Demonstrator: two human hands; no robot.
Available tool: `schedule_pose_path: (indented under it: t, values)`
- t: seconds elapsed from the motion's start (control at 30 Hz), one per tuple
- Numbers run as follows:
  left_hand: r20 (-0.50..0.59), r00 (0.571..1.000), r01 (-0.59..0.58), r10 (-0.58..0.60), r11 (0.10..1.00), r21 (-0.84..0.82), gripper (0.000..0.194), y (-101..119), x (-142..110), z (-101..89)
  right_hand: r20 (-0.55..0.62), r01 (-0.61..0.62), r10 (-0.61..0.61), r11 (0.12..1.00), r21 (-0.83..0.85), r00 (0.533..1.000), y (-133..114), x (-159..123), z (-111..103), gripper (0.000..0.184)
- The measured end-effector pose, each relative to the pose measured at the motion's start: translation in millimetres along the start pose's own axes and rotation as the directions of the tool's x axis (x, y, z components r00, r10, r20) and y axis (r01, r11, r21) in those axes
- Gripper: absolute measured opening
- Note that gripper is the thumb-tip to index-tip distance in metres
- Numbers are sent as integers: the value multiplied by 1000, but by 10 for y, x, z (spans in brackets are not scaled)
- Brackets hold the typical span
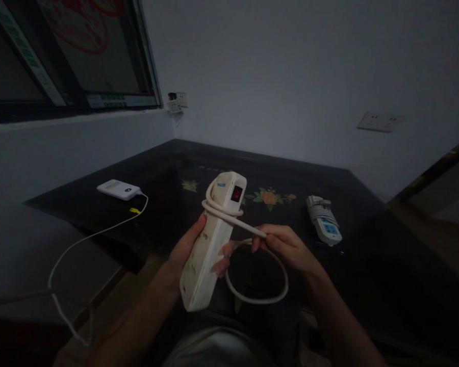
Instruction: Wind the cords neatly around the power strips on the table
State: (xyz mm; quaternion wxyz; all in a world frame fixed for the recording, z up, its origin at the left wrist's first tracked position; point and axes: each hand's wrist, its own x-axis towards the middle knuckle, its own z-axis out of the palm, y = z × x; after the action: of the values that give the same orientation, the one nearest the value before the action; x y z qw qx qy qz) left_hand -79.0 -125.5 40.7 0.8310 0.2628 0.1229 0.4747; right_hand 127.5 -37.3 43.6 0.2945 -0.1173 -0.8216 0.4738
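Observation:
A long white power strip point(210, 244) with a red switch near its top stands tilted in front of me. My left hand point(189, 239) is wrapped round its body, thumb on the near side and fingertips showing at the right edge. Its white cord point(224, 213) is wound round the upper end below the switch. My right hand point(285, 244) pinches the cord to the right of the strip, drawing it out in a nearly straight line. Below that hand, the rest of the cord hangs in a loose loop. The plug end cannot be made out.
On the dark, flower-printed table point(290, 176), a second power strip point(325, 221) with its cord wrapped lies to the right. A white device point(118, 189) with a trailing cable point(95, 234) lies at left. Wall sockets point(378, 122) and a window point(80, 51) are behind.

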Motion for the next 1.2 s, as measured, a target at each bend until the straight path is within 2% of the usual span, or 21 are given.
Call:
schedule_pose_path:
  t: [0.13, 0.27, 0.4, 0.5, 0.57, 0.67, 0.73, 0.77, 0.83, 0.9, 0.97, 1.03, 1.1, 1.2]
  values:
    - [23, 998, -59, 56, 992, 112, 39, 217, 0, 103, 157, 70, -38, 976, -208, 987, -335, 127, -270, 37]
    - [62, 981, -193, 183, 944, 266, 39, 515, 85, 262, 168, 230, -168, 835, -500, 971, -581, 376, -512, 31]
    - [130, 955, -295, 265, 863, 411, 38, 810, 179, 491, 158, 336, -334, 586, -737, 929, -780, 673, -716, 27]
    - [224, 940, -336, 257, 806, 487, 42, 923, 183, 642, 229, 393, -409, 381, -837, 883, -922, 833, -818, 26]
    - [278, 938, -329, 208, 787, 522, 43, 943, 158, 703, 345, 479, -450, 227, -848, 824, -1012, 890, -858, 28]
    - [295, 953, -240, 69, 765, 597, 42, 940, 128, 726, 551, 606, -459, -34, -795, 697, -1122, 928, -887, 33]
    - [276, 961, -160, -35, 742, 651, 44, 943, 130, 703, 648, 662, -414, -132, -737, 639, -1158, 946, -887, 33]
    - [257, 963, -117, -84, 729, 675, 45, 947, 135, 684, 677, 684, -373, -136, -717, 635, -1160, 954, -878, 32]
    - [228, 958, -42, -173, 704, 709, 46, 951, 142, 631, 697, 707, -243, -60, -705, 675, -1130, 960, -841, 27]
    - [228, 940, 12, -255, 691, 723, 45, 938, 130, 567, 666, 672, -88, 73, -737, 740, -1066, 936, -779, 26]
    - [249, 927, 27, -281, 712, 702, 45, 904, 93, 496, 622, 606, -1, 229, -762, 783, -988, 875, -711, 25]
    - [251, 943, -2, -218, 751, 661, 42, 850, 43, 425, 587, 528, 20, 413, -742, 809, -910, 789, -660, 27]
    - [270, 957, -90, -102, 784, 614, 42, 781, 5, 360, 553, 435, 24, 589, -681, 833, -834, 695, -637, 35]
    - [288, 955, -213, 67, 832, 512, 52, 657, 14, 278, 476, 284, 50, 746, -602, 878, -708, 567, -635, 47]
